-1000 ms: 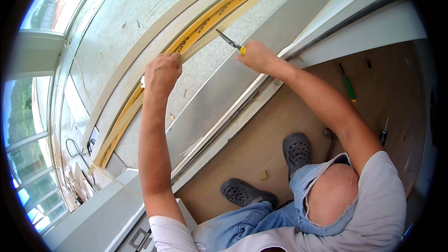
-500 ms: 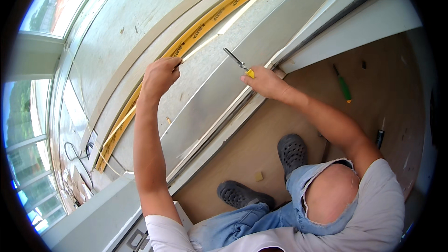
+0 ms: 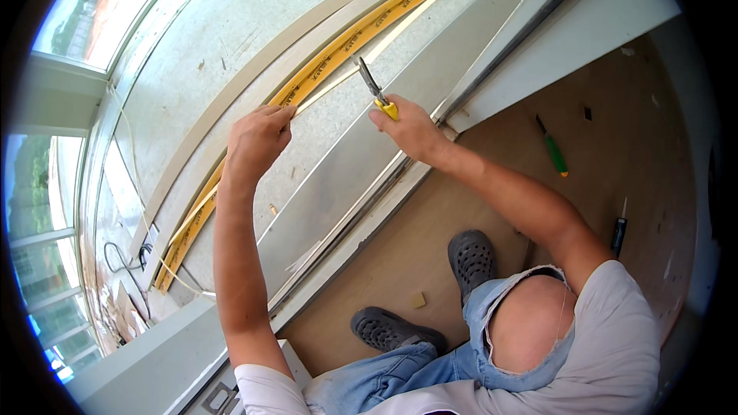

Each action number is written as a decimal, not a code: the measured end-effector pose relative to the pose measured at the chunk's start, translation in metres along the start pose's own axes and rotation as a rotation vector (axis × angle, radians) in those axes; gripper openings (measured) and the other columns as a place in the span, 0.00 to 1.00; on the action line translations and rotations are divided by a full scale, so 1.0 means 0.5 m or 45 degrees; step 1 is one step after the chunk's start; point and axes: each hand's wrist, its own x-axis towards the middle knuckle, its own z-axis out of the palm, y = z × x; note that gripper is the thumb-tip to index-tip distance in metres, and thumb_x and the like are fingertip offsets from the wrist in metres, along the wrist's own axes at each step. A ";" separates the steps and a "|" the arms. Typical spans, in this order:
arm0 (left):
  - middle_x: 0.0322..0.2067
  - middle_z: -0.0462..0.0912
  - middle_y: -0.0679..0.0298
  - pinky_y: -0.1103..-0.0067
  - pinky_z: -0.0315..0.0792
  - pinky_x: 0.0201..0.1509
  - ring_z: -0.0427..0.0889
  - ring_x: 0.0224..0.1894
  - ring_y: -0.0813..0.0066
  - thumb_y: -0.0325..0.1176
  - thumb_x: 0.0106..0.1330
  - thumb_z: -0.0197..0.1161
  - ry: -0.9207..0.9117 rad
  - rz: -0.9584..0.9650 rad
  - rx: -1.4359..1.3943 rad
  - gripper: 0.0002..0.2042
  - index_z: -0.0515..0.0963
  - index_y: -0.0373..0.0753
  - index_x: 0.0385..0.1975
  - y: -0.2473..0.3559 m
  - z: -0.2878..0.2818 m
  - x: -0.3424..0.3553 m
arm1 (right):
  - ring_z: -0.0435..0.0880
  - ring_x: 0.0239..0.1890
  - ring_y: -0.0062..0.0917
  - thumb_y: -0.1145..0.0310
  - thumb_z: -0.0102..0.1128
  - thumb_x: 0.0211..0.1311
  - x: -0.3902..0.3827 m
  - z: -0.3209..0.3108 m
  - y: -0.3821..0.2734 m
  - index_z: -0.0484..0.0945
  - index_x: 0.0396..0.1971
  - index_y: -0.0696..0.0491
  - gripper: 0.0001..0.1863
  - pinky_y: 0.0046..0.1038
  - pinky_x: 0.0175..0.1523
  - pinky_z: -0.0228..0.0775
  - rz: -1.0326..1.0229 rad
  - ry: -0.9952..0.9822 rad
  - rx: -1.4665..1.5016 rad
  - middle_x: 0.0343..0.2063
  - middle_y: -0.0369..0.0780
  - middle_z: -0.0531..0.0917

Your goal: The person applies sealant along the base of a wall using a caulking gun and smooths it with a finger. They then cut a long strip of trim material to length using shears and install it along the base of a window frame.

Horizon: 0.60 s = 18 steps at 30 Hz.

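Thin pale strip (image 3: 330, 90) is clamped in left fingers (image 3: 281, 117), metal pliers (image 3: 371, 81) in right fingers (image 3: 401, 110).

The pliers (image 3: 369, 75) in the right grip (image 3: 415, 131) look metal, with smooth plastic handles (image 3: 390, 110). Jeans (image 3: 392, 373) below it are rough cloth.

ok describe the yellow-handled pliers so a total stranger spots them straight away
Find the long yellow strip curving across the upper middle, then the right hand below it. The yellow-handled pliers poke up from that hand, metal jaws toward the strip. Unlike the green-handled tool on the brown floor, they are held.
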 end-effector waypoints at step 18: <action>0.36 0.85 0.62 0.71 0.79 0.44 0.84 0.41 0.66 0.25 0.62 0.59 0.195 0.010 0.323 0.16 0.81 0.40 0.50 0.025 0.011 0.007 | 0.80 0.31 0.55 0.54 0.63 0.64 -0.004 -0.034 0.012 0.77 0.29 0.63 0.22 0.45 0.39 0.72 -0.026 0.237 -0.198 0.23 0.56 0.80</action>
